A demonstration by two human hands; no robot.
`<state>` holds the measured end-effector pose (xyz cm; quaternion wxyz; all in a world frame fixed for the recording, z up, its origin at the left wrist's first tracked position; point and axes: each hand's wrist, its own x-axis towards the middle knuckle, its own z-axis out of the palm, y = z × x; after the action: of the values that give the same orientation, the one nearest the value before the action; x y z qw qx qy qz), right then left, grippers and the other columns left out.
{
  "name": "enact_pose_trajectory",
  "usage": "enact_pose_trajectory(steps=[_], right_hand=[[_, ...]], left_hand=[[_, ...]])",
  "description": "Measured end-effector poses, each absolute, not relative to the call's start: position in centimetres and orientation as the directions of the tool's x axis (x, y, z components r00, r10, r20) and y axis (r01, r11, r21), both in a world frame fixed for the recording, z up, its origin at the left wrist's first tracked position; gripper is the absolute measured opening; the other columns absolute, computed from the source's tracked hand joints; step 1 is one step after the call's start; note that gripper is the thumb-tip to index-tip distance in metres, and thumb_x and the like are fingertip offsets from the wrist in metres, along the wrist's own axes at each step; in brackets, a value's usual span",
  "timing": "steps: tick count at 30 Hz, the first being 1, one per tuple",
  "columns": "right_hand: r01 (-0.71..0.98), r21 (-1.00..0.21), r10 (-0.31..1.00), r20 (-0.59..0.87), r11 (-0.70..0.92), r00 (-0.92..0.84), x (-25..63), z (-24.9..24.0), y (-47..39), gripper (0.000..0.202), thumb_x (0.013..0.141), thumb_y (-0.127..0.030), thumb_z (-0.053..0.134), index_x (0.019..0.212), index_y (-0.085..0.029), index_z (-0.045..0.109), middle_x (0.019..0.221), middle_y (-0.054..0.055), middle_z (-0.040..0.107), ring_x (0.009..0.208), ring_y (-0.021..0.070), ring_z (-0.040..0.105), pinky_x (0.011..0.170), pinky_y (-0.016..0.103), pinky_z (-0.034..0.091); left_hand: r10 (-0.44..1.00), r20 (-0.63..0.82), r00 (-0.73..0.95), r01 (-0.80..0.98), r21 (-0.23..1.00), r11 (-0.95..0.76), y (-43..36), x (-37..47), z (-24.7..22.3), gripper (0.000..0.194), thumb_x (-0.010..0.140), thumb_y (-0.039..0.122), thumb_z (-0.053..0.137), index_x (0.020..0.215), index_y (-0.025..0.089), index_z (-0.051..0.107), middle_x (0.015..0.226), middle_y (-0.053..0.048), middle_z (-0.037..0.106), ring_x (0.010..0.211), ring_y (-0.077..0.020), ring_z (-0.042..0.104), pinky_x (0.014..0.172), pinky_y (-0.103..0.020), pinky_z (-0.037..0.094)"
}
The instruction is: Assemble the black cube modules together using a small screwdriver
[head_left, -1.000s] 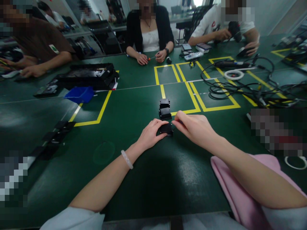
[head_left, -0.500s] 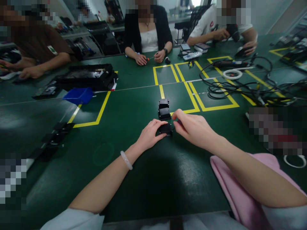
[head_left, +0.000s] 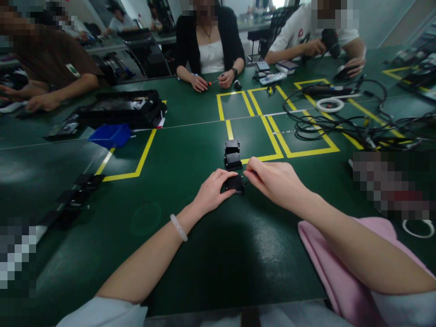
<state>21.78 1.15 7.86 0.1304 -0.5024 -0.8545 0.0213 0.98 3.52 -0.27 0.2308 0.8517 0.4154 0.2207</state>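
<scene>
A small black plastic block (head_left: 235, 183) lies on the green table, held at its left side between the thumb and fingers of my left hand (head_left: 213, 190). Just right of it, my right hand (head_left: 274, 180) is closed in a pinch close to the block's edge. A thin dark sliver shows near those fingertips, too small to name. Directly beyond the held block, two similar black blocks (head_left: 233, 160) stand in a row. A pale bracelet (head_left: 179, 228) circles my left wrist.
More black parts (head_left: 80, 195) line the left side. A blue tray (head_left: 111, 135) sits by a black housing (head_left: 119, 108). Coiled black cables (head_left: 316, 125) and a pink cloth (head_left: 318, 247) occupy the right. Three people sit around the far side, one holding a power tool (head_left: 330, 43).
My right thumb and fingertips have come together into a tighter pinch beside the block. My left hand keeps its hold, and the blocks stay put.
</scene>
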Motion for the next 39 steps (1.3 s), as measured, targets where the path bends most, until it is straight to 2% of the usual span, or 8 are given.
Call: enact_pose_trajectory(steps=[3, 8, 13, 18, 23, 28, 32, 39], right_hand=[[0.832, -0.204, 0.852, 0.229, 0.515, -0.471, 21.76, 7.92, 1.08, 0.020, 0.094, -0.028, 0.034, 0.103, -0.019, 0.049, 0.083, 0.002, 0.068, 0.067, 0.0143, 0.062, 0.055, 0.025, 0.028], [0.856, -0.145, 0.860, 0.221, 0.496, -0.461, 21.70, 7.70, 1.19, 0.026, 0.095, -0.036, 0.034, 0.093, -0.019, 0.054, 0.076, 0.003, 0.067, 0.065, 0.0144, 0.060, 0.055, 0.025, 0.026], [0.822, -0.136, 0.818, 0.275, 0.553, -0.505, 21.70, 7.70, 1.19, 0.022, 0.095, -0.029, 0.035, 0.096, -0.018, 0.053, 0.083, 0.003, 0.068, 0.071, 0.0138, 0.060, 0.056, 0.025, 0.026], [0.851, -0.107, 0.850, 0.191, 0.515, -0.490, 21.80, 8.04, 1.11, 0.031, 0.096, -0.040, 0.032, 0.090, -0.019, 0.054, 0.070, 0.002, 0.065, 0.061, 0.0154, 0.060, 0.053, 0.026, 0.025], [0.813, -0.195, 0.830, 0.242, 0.548, -0.502, 21.79, 7.96, 1.12, 0.020, 0.094, -0.028, 0.036, 0.106, -0.018, 0.049, 0.081, 0.002, 0.067, 0.067, 0.0144, 0.062, 0.055, 0.025, 0.029], [0.847, -0.146, 0.855, 0.182, 0.512, -0.486, 21.79, 8.07, 1.06, 0.028, 0.096, -0.038, 0.033, 0.092, -0.018, 0.052, 0.070, 0.001, 0.065, 0.061, 0.0155, 0.060, 0.053, 0.026, 0.026], [0.811, -0.195, 0.831, 0.214, 0.552, -0.514, 21.75, 8.23, 0.93, 0.016, 0.092, -0.026, 0.038, 0.098, -0.018, 0.050, 0.080, 0.001, 0.066, 0.069, 0.0141, 0.062, 0.055, 0.025, 0.028], [0.852, -0.154, 0.862, 0.179, 0.500, -0.474, 21.62, 8.09, 1.08, 0.024, 0.096, -0.036, 0.034, 0.095, -0.019, 0.051, 0.075, 0.001, 0.066, 0.063, 0.0153, 0.061, 0.053, 0.026, 0.026]], left_hand=[[0.812, 0.188, 0.552, 0.607, 0.577, -0.547, 3.50, 1.01, -0.30, 0.042, 0.084, 0.031, 0.060, 0.125, 0.026, 0.050, 0.115, -0.006, 0.054, 0.109, -0.0235, 0.051, 0.095, -0.041, 0.043], [0.813, 0.187, 0.551, 0.607, 0.578, -0.545, 3.46, 1.03, -0.26, 0.041, 0.085, 0.031, 0.059, 0.124, 0.026, 0.050, 0.114, -0.006, 0.054, 0.108, -0.0236, 0.051, 0.095, -0.041, 0.043], [0.813, 0.185, 0.552, 0.612, 0.572, -0.546, 3.49, 1.00, -0.27, 0.041, 0.084, 0.029, 0.060, 0.123, 0.026, 0.051, 0.114, -0.006, 0.055, 0.109, -0.0238, 0.051, 0.096, -0.041, 0.043], [0.812, 0.189, 0.553, 0.604, 0.579, -0.547, 3.50, 0.97, -0.30, 0.041, 0.084, 0.030, 0.060, 0.124, 0.026, 0.050, 0.115, -0.006, 0.055, 0.109, -0.0233, 0.051, 0.096, -0.040, 0.043], [0.812, 0.182, 0.554, 0.610, 0.575, -0.545, 3.49, 0.99, -0.19, 0.041, 0.084, 0.029, 0.059, 0.124, 0.026, 0.050, 0.114, -0.006, 0.054, 0.108, -0.0233, 0.051, 0.095, -0.039, 0.044], [0.814, 0.187, 0.550, 0.605, 0.583, -0.543, 3.48, 1.02, -0.18, 0.040, 0.084, 0.030, 0.060, 0.123, 0.025, 0.052, 0.114, -0.006, 0.055, 0.108, -0.0237, 0.051, 0.095, -0.039, 0.044], [0.811, 0.190, 0.553, 0.607, 0.576, -0.548, 3.53, 1.01, -0.30, 0.041, 0.084, 0.029, 0.060, 0.123, 0.025, 0.051, 0.114, -0.005, 0.055, 0.108, -0.0226, 0.051, 0.095, -0.038, 0.043], [0.810, 0.187, 0.556, 0.609, 0.572, -0.550, 3.55, 0.97, -0.40, 0.041, 0.084, 0.030, 0.060, 0.123, 0.026, 0.050, 0.115, -0.005, 0.054, 0.109, -0.0232, 0.051, 0.095, -0.039, 0.043]])
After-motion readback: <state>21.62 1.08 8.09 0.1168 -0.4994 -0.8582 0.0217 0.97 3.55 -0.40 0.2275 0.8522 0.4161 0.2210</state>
